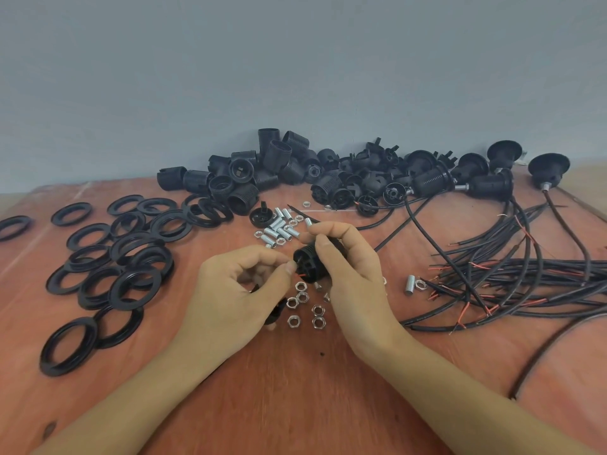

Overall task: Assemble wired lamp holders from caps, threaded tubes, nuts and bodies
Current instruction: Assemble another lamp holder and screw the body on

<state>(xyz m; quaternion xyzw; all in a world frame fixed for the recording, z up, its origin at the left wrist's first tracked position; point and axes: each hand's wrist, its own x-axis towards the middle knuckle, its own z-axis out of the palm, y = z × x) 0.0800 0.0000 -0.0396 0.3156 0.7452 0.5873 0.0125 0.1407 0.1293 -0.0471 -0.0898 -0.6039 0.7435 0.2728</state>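
Note:
My right hand [348, 257] grips a black lamp holder part [308, 261] above the table's middle, its open end turned left. A red wire tip shows at its lower edge. My left hand [236, 287] has its fingers curled, thumb and forefinger pinched at the part's left rim, and a black piece [277, 311] sits under its palm. Several steel nuts [303, 305] lie just below the hands. Short threaded tubes [282, 224] and more nuts lie just beyond them.
Black rings [124, 264] are spread over the left of the wooden table [295, 389]. A heap of black holder bodies and caps [295, 175] lines the back wall. Assembled holders [492, 182] and a bundle of black cables [509, 280] fill the right side.

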